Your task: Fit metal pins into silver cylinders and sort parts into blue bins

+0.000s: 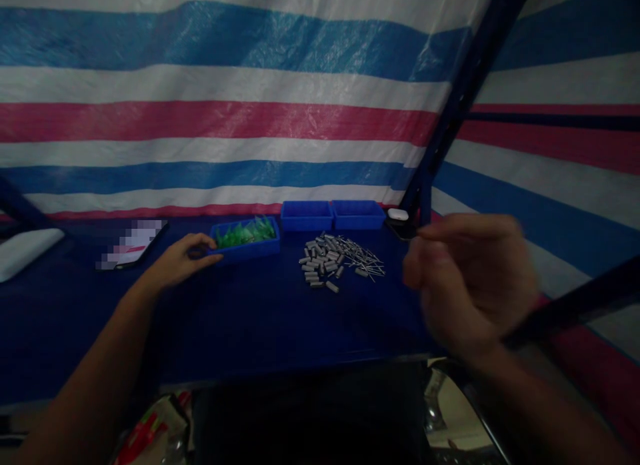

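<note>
My left hand [183,259] is at the left end of a small blue bin [250,252], its thumb and fingers closed on that end. Green, clear-looking pieces [245,233] fill the bin, too small to name. Raised over the table's right side, my right hand [473,278] is blurred by motion. Its fingers are curled in towards the thumb, and whatever they may hold is hidden. Between the hands lies a loose pile of short grey cylinders [320,261], with thin metal pins or nails [365,255] along its right side.
Two more blue bins [307,215] stand side by side at the back. A white case [398,215] rests on a dark flat object behind my right hand. To the left are a phone [135,245] and a white object [27,251]. Striped sheeting [225,121] hangs behind the blue table [280,325].
</note>
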Motion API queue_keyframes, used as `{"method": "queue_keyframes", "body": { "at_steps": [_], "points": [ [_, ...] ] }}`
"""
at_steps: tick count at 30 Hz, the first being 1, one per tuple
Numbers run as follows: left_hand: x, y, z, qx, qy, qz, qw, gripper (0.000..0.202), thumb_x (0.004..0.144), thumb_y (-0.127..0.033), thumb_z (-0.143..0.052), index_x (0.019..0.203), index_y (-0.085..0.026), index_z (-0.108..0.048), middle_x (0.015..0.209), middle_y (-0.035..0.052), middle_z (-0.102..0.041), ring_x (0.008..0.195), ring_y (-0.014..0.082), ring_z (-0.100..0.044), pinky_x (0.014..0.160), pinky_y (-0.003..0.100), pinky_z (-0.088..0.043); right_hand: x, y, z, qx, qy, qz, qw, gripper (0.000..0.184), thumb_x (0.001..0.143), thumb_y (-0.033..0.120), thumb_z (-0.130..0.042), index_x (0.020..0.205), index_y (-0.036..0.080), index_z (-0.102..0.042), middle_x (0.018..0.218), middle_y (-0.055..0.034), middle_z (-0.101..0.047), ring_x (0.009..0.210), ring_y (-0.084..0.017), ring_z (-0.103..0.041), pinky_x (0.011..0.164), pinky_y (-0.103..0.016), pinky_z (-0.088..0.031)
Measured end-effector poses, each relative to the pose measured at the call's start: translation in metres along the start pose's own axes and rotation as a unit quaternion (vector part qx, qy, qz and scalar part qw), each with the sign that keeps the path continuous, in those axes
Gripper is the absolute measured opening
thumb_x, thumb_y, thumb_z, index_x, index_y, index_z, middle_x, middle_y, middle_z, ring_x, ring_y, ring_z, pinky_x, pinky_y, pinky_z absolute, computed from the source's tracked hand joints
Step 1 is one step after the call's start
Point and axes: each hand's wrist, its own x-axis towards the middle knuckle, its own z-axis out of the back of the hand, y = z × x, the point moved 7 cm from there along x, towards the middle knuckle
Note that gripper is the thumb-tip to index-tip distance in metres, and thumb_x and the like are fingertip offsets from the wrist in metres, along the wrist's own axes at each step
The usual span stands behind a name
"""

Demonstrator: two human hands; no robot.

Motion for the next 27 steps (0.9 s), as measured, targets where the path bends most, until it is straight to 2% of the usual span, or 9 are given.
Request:
{"method": "queue_keyframes", "body": {
  "at_steps": [3,5,8,10,13,16,21,24,27],
  "points": [
    [-0.003,0.002,-0.008,-0.063,0.018,-0.010,0.998,0.093,0.062,-0.041,-0.067,0.135,-0.021,-0.013,0.130,0.0153,-0.037,0.116,0.0269,-0.044,0.087,0.036,-0.044,-0.003,0.000,-0.012,-0.002,-0.004,0.025,1.000,0.008,0.086,0.020,-0.047,0.091,0.023,-0.053,0.058,0.0054,-0.046,0.043,-0.007,-0.043,0.039,-0.021,-0.034],
    [0.002,-0.001,-0.016,-0.081,0.027,-0.024,0.996,0.113,0.058,-0.042,-0.070,0.138,-0.021,0.007,0.141,0.0213,-0.020,0.126,0.0326,-0.031,0.092,0.043,-0.041,-0.013,-0.001,-0.032,-0.007,0.069,0.055,0.996,0.009,0.085,0.018,-0.047,0.091,0.022,-0.052,0.055,0.0062,-0.047,0.042,-0.007,-0.044,0.040,-0.021,-0.034],
    [0.012,-0.010,-0.023,-0.110,0.012,-0.031,0.993,0.111,0.055,-0.042,-0.071,0.138,-0.020,-0.001,0.141,0.0215,-0.020,0.128,0.0355,-0.026,0.095,0.050,-0.036,-0.033,-0.018,-0.066,-0.022,0.201,0.060,0.978,0.009,0.082,0.019,-0.048,0.090,0.021,-0.053,0.052,0.0068,-0.048,0.043,-0.007,-0.048,0.045,-0.021,-0.036],
    [0.012,-0.021,-0.022,-0.153,-0.014,-0.042,0.987,0.108,0.052,-0.040,-0.072,0.136,-0.022,-0.006,0.135,0.0190,-0.030,0.123,0.0332,-0.036,0.094,0.050,-0.038,-0.043,-0.045,-0.084,-0.039,0.266,-0.012,0.963,0.013,0.083,0.022,-0.048,0.094,0.019,-0.053,0.054,0.0062,-0.051,0.045,-0.008,-0.049,0.047,-0.021,-0.037],
    [0.004,-0.045,-0.007,-0.171,-0.097,-0.080,0.977,0.106,0.049,-0.039,-0.075,0.132,-0.029,-0.010,0.131,0.0127,-0.035,0.119,0.0287,-0.041,0.092,0.046,-0.041,-0.043,-0.089,-0.091,-0.070,0.238,-0.116,0.962,0.013,0.083,0.026,-0.046,0.090,0.019,-0.055,0.055,0.0052,-0.050,0.047,-0.009,-0.048,0.047,-0.021,-0.035],
    [-0.005,-0.084,0.011,-0.107,-0.154,-0.146,0.972,0.098,0.055,-0.043,-0.072,0.133,-0.033,-0.013,0.134,0.0094,-0.035,0.122,0.0265,-0.038,0.093,0.042,-0.041,-0.036,-0.115,-0.092,-0.101,0.198,-0.150,0.963,0.013,0.083,0.028,-0.045,0.085,0.019,-0.055,0.055,0.0043,-0.050,0.049,-0.010,-0.048,0.050,-0.023,-0.036],
    [0.008,-0.162,0.000,0.114,-0.015,-0.262,0.958,0.074,0.056,-0.054,-0.068,0.122,-0.028,-0.047,0.132,0.0065,-0.042,0.121,0.0311,-0.037,0.099,0.046,-0.032,-0.024,-0.112,-0.103,-0.172,0.179,-0.052,0.967,0.031,0.080,0.030,-0.046,0.107,0.016,-0.050,0.096,-0.0094,-0.057,0.089,-0.020,-0.054,0.077,-0.034,-0.043],
    [0.020,-0.196,-0.011,0.188,0.042,-0.316,0.929,0.069,0.059,-0.057,-0.065,0.121,-0.030,-0.051,0.133,0.0050,-0.042,0.121,0.0311,-0.038,0.099,0.043,-0.030,-0.017,-0.108,-0.113,-0.223,0.190,0.027,0.956,0.064,0.074,0.041,-0.054,0.127,0.011,-0.034,0.124,-0.0185,-0.040,0.115,-0.027,-0.039,0.090,-0.041,-0.037],
    [0.030,-0.215,-0.020,0.215,0.075,-0.341,0.912,0.067,0.059,-0.058,-0.065,0.119,-0.031,-0.053,0.131,0.0046,-0.045,0.117,0.0296,-0.042,0.096,0.039,-0.032,-0.014,-0.121,-0.121,-0.273,0.225,0.031,0.935,0.082,0.070,0.058,-0.054,0.132,0.012,-0.027,0.129,-0.0196,-0.035,0.120,-0.031,-0.032,0.091,-0.045,-0.035]
  ]
}}
